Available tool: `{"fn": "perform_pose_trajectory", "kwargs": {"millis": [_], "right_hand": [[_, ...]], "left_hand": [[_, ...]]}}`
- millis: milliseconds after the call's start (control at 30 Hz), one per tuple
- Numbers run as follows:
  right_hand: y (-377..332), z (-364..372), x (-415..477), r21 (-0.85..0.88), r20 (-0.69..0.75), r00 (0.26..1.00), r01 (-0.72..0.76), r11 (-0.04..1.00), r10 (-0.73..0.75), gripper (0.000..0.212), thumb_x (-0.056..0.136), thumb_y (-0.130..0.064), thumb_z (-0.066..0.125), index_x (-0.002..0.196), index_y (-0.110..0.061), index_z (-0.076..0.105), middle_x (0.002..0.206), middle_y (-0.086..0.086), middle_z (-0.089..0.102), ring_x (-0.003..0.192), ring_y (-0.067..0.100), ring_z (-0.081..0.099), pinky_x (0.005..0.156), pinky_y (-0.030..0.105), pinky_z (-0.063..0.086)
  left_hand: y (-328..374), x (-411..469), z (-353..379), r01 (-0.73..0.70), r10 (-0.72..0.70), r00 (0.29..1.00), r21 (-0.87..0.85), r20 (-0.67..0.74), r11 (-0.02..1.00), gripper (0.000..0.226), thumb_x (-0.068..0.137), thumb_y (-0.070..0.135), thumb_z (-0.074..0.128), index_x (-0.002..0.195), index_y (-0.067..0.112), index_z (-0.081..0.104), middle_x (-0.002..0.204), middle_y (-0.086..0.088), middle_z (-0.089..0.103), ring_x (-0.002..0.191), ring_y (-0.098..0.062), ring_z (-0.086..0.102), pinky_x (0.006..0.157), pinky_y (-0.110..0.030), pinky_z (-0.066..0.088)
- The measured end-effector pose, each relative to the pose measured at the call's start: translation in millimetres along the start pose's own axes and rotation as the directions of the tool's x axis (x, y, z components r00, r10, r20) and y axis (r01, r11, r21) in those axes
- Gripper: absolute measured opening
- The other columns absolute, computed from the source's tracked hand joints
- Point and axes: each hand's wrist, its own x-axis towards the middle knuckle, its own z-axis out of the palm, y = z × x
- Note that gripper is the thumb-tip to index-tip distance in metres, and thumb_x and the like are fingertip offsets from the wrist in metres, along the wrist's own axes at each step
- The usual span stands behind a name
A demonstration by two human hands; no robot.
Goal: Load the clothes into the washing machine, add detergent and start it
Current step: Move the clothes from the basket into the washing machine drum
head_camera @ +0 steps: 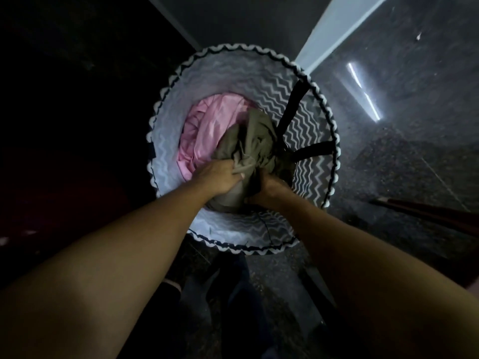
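Observation:
A round laundry basket [166, 141] with a grey-and-white zigzag lining stands on the floor below me. Inside lie a pink garment [207, 128] on the left and a bunched olive-green garment [254, 141] on the right. My left hand [220, 177] grips a fold of the olive garment from the left. On the garment's near right side, my right hand [267, 190] holds it too, fingers buried in the cloth. The washing machine is not in sight.
Two black straps [293, 104] run down the basket's right inner wall. Dark speckled stone floor [401, 156] surrounds the basket, with a pale strip [337, 27] at the top right. A reddish-brown stick [425, 211] lies at the right. The left side is dark.

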Motion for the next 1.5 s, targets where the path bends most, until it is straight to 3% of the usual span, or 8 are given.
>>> {"fn": "perform_pose_trajectory", "kwargs": {"millis": [233,433,633,867,1067,1233,1333,1500], "right_hand": [[-29.0,-35.1,-70.2,-0.121,-0.094,0.994,0.046,0.992,-0.057,0.098,0.066,-0.039,0.082,0.144,-0.017,0.028,0.136,0.019,0.047,0.115,0.042,0.057,0.094,0.047,0.052],[-66.5,-65.6,-153.8,-0.021,-0.438,0.854,0.301,0.953,-0.280,0.017,0.087,-0.021,0.057,0.102,-0.018,0.065,0.103,0.006,0.065,0.096,0.031,0.064,0.076,0.036,0.048],[-143.9,-116.4,-265.8,0.608,-0.613,0.788,0.514,0.605,-0.055,0.015,0.093,-0.030,0.052,0.089,-0.026,0.065,0.090,-0.002,0.070,0.088,0.014,0.062,0.090,0.057,0.053],[-172.0,-147.0,-390.4,0.162,-0.643,0.699,0.523,0.837,-0.313,0.059,0.090,-0.019,0.054,0.136,-0.053,0.039,0.134,-0.009,0.058,0.120,0.014,0.059,0.097,0.046,0.053],[-188.8,-175.6,-454.2,-0.210,-0.682,0.588,0.414,0.886,-0.436,0.106,0.070,-0.044,0.071,0.155,-0.035,0.010,0.159,0.000,0.023,0.135,0.029,0.042,0.106,0.045,0.045],[-250.1,-228.5,-494.9,-0.071,-0.812,0.373,0.700,0.711,-0.448,0.039,0.083,-0.020,0.056,0.121,-0.024,0.061,0.119,0.003,0.063,0.102,0.017,0.062,0.079,0.029,0.051],[-296.6,-256.6,-515.1,0.084,-0.811,0.375,0.834,0.545,-0.449,0.007,0.090,-0.013,0.052,0.093,-0.011,0.059,0.082,0.003,0.064,0.072,0.015,0.054,0.064,0.033,0.046],[-389.6,-262.3,-552.8,0.062,-0.776,0.282,0.924,0.376,-0.565,0.019,0.094,-0.014,0.050,0.075,-0.017,0.048,0.074,-0.002,0.052,0.071,0.013,0.047,0.064,0.036,0.042]], "left_hand": [[34.3,-74.6,-76.3,0.020,-0.061,0.995,-0.424,-0.084,0.905,0.037,0.090,0.049,0.065,0.083,0.012,0.063,0.081,-0.005,0.066,0.073,-0.020,0.063,0.062,-0.026,0.045],[41.9,-151.7,-138.2,0.007,-0.115,0.991,-0.848,-0.064,0.530,0.018,0.093,0.032,0.066,0.097,0.017,0.074,0.108,-0.007,0.075,0.100,-0.023,0.070,0.089,-0.041,0.054],[50.2,-256.9,-200.1,0.003,-0.148,0.985,-0.847,-0.090,0.531,0.034,0.095,0.042,0.059,0.105,0.013,0.072,0.072,-0.008,0.063,0.041,-0.014,0.048,0.047,-0.020,0.035],[98.8,-376.7,-286.4,-0.268,0.079,0.963,-0.881,-0.258,0.390,0.035,0.093,0.031,0.064,0.113,0.004,0.072,0.107,-0.014,0.075,0.082,-0.022,0.071,0.065,-0.022,0.053],[131.5,-473.9,-364.0,-0.454,0.255,0.891,-0.765,-0.377,0.457,0.064,0.063,0.058,0.072,0.110,0.014,0.074,0.099,-0.012,0.064,0.087,-0.028,0.054,0.066,-0.032,0.039],[132.3,-536.6,-406.0,-0.552,0.229,0.834,-0.773,-0.503,0.313,0.029,0.092,0.046,0.059,0.094,0.021,0.073,0.086,-0.005,0.067,0.072,-0.018,0.062,0.062,-0.025,0.047],[103.9,-568.1,-431.1,-0.610,0.125,0.791,-0.755,-0.600,0.238,0.036,0.093,0.053,0.051,0.100,0.023,0.069,0.092,-0.014,0.056,0.082,-0.028,0.055,0.081,-0.040,0.048],[48.0,-624.4,-446.3,-0.712,-0.052,0.682,-0.679,-0.729,0.182,0.048,0.099,0.058,0.038,0.087,0.023,0.068,0.078,-0.001,0.069,0.068,-0.019,0.065,0.062,-0.029,0.052]]}}
